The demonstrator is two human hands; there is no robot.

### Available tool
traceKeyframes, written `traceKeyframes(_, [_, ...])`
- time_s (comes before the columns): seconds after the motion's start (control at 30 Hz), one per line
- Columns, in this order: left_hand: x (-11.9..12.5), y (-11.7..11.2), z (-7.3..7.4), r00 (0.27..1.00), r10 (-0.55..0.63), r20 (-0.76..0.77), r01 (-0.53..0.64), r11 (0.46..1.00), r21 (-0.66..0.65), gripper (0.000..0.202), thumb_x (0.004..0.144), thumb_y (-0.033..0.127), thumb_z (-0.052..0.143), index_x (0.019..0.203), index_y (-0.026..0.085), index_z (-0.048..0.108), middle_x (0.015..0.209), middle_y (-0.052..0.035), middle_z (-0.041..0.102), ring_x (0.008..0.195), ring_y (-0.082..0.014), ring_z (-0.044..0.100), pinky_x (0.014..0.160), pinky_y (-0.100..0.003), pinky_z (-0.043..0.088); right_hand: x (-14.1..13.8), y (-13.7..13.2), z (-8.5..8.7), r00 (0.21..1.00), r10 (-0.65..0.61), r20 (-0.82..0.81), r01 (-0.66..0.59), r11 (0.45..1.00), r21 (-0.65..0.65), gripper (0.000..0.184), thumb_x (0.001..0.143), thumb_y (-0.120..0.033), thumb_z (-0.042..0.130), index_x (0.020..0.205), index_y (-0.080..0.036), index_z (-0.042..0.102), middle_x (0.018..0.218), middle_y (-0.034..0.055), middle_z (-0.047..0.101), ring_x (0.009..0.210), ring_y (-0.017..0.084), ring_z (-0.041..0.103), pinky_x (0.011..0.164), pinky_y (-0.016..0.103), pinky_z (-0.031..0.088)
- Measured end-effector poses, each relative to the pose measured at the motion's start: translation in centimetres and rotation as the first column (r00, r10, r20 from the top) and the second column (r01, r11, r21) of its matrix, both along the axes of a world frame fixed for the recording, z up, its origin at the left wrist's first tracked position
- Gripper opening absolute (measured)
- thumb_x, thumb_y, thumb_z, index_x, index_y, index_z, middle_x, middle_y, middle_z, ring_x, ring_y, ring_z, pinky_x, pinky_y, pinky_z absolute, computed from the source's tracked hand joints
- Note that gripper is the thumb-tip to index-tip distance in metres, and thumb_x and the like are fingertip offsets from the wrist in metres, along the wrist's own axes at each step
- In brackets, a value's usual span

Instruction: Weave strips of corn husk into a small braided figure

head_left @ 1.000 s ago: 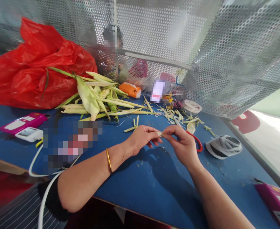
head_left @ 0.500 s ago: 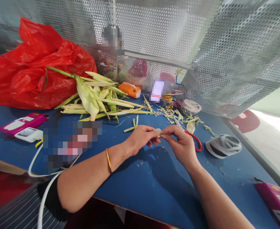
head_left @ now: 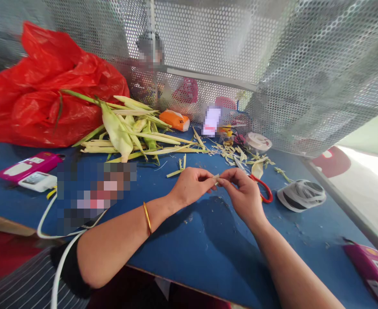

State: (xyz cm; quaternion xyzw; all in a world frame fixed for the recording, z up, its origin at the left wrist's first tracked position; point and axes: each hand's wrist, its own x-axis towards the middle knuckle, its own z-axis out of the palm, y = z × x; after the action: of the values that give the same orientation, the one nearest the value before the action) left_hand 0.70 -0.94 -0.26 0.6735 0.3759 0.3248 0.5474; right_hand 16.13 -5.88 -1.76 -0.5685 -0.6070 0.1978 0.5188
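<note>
My left hand (head_left: 191,185) and my right hand (head_left: 244,194) meet over the middle of the blue table (head_left: 182,249). Both pinch a small pale strip of husk (head_left: 216,178) between thumb and fingertips, a little above the tabletop. A gold bangle sits on my left wrist. Red-handled scissors (head_left: 263,189) lie just behind my right hand. A heap of green and pale leaves (head_left: 134,131) lies further back on the left, with cut scraps (head_left: 240,156) scattered behind my hands.
A red plastic bag (head_left: 43,98) fills the back left. A pink and a white device (head_left: 28,169) lie at the left, a white cable (head_left: 56,240) near my arm. A roll of white string (head_left: 302,195), tape (head_left: 258,142), an orange item (head_left: 175,120) and perforated metal screens (head_left: 272,64) stand behind; a pink box (head_left: 373,270) at right.
Both hands stay together on the strip, with small finger shifts only. The view has tilted slightly.
</note>
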Motion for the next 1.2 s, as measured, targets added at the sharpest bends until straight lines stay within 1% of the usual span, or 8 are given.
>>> traceKeyframes(0.13, [0.0,0.0,-0.3,1.000,-0.021,-0.006,0.021,1.000,0.018,0.016,0.078,0.025,0.060,0.076,0.015,0.072,0.070,-0.0034,0.071,0.063,-0.0125,0.061,0.058,-0.022,0.045,0.1,0.2,-0.4,0.996,0.023,-0.082,-0.022,1.000,0.009,0.017,0.082,-0.029,0.066,0.094,-0.021,0.057,0.074,-0.0023,0.060,0.069,0.015,0.058,0.069,0.030,0.047])
traceKeyframes(0.27, [0.2,0.1,-0.4,1.000,-0.029,-0.006,0.029,1.000,0.003,0.012,0.077,0.022,0.062,0.074,0.015,0.070,0.069,-0.0030,0.070,0.062,-0.0118,0.061,0.056,-0.022,0.044,0.2,0.3,-0.7,0.992,0.034,-0.122,-0.035,0.999,-0.004,0.016,0.083,-0.028,0.067,0.089,-0.022,0.054,0.074,-0.0029,0.058,0.069,0.015,0.058,0.067,0.030,0.047])
traceKeyframes(0.4, [0.3,0.2,-0.2,0.997,-0.026,0.067,0.037,0.984,-0.176,0.014,0.079,0.025,0.062,0.070,0.015,0.067,0.068,-0.0028,0.068,0.059,-0.0104,0.058,0.050,-0.021,0.041,0.6,0.4,-0.4,0.991,0.037,-0.127,-0.034,0.999,0.023,0.010,0.084,-0.026,0.065,0.089,-0.022,0.057,0.079,-0.0007,0.061,0.072,0.016,0.058,0.069,0.031,0.047])
traceKeyframes(0.5, [0.2,0.4,-0.2,0.991,-0.009,0.134,0.050,0.951,-0.304,0.015,0.079,0.024,0.062,0.067,0.015,0.065,0.067,-0.0026,0.066,0.058,-0.0094,0.057,0.051,-0.020,0.041,0.9,0.3,0.0,0.996,0.085,-0.033,-0.082,0.993,0.084,0.008,0.082,-0.024,0.067,0.088,-0.022,0.063,0.086,0.0018,0.063,0.081,0.018,0.059,0.077,0.034,0.048])
traceKeyframes(0.67, [0.1,0.5,-0.2,0.984,-0.018,0.180,0.083,0.929,-0.361,0.017,0.078,0.026,0.062,0.065,0.015,0.063,0.066,-0.0025,0.066,0.058,-0.0093,0.057,0.051,-0.021,0.040,0.7,0.2,0.3,0.992,0.100,0.076,-0.108,0.989,0.100,0.003,0.083,-0.024,0.065,0.082,-0.022,0.067,0.082,0.0023,0.065,0.080,0.018,0.060,0.076,0.034,0.047])
traceKeyframes(0.83, [0.1,0.5,-0.2,0.994,-0.018,0.110,0.049,0.959,-0.280,0.017,0.079,0.026,0.061,0.067,0.015,0.066,0.069,-0.0030,0.068,0.059,-0.0095,0.058,0.051,-0.021,0.041,0.6,0.1,0.2,0.994,0.071,0.089,-0.077,0.995,0.068,0.006,0.084,-0.024,0.064,0.079,-0.021,0.066,0.078,0.0016,0.066,0.074,0.017,0.059,0.071,0.031,0.046])
traceKeyframes(1.0, [0.0,0.4,-0.4,1.000,0.006,0.004,-0.006,0.999,-0.039,0.014,0.079,0.024,0.061,0.076,0.015,0.071,0.070,-0.0032,0.071,0.061,-0.0110,0.061,0.053,-0.021,0.044,0.6,0.0,0.4,0.990,0.058,0.128,-0.064,0.997,0.041,0.008,0.084,-0.024,0.063,0.076,-0.021,0.065,0.077,0.0011,0.066,0.074,0.017,0.059,0.070,0.030,0.045])
traceKeyframes(1.2, [0.0,0.2,-0.8,0.996,0.005,-0.090,0.012,0.983,0.185,0.021,0.080,0.024,0.056,0.076,0.016,0.075,0.070,-0.0030,0.072,0.063,-0.0133,0.064,0.062,-0.024,0.048,0.3,0.1,0.2,0.999,-0.001,0.048,0.000,1.000,0.013,0.009,0.081,-0.028,0.065,0.078,-0.020,0.062,0.071,-0.0004,0.063,0.068,0.015,0.057,0.067,0.029,0.045])
